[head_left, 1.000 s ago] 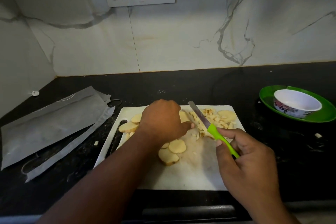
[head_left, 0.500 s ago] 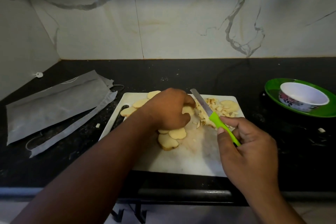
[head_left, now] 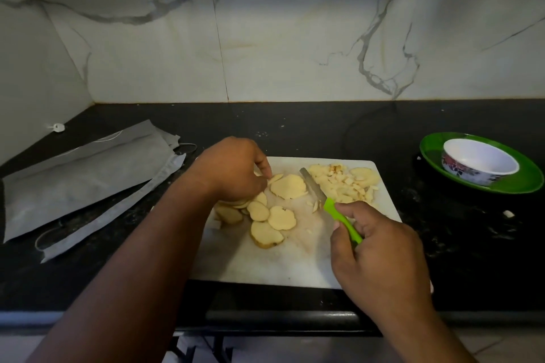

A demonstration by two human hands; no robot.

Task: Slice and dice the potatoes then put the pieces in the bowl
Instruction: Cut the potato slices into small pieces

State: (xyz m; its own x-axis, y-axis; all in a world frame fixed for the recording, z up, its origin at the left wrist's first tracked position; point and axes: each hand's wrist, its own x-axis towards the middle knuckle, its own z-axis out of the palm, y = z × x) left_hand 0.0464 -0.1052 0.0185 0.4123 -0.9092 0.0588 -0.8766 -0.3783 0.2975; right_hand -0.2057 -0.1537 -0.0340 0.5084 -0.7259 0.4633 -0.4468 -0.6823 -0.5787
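Black surface (head_left: 295, 127) carries white cutting board (head_left: 265, 265), the landmark. Grey bag (head_left: 88, 174) left of board. Green plate (head_left: 525, 180) right of board, white bowl (head_left: 480, 160) sitting on it. On board: potato slices (head_left: 277, 215) centre-left, diced pile (head_left: 342, 183) at far right corner. Left hand (head_left: 233, 168) over board's far left, fingers curled, fingertips touching a slice. Right hand (head_left: 380, 250) near board's right edge, clamped on green-handled knife (head_left: 327, 197), blade between slices and dice.

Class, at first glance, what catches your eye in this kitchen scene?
The bright green knife gripped in the right hand over the white cutting board. Left of it, pale potato slices by the left hand; far right, a bowl on a green plate.
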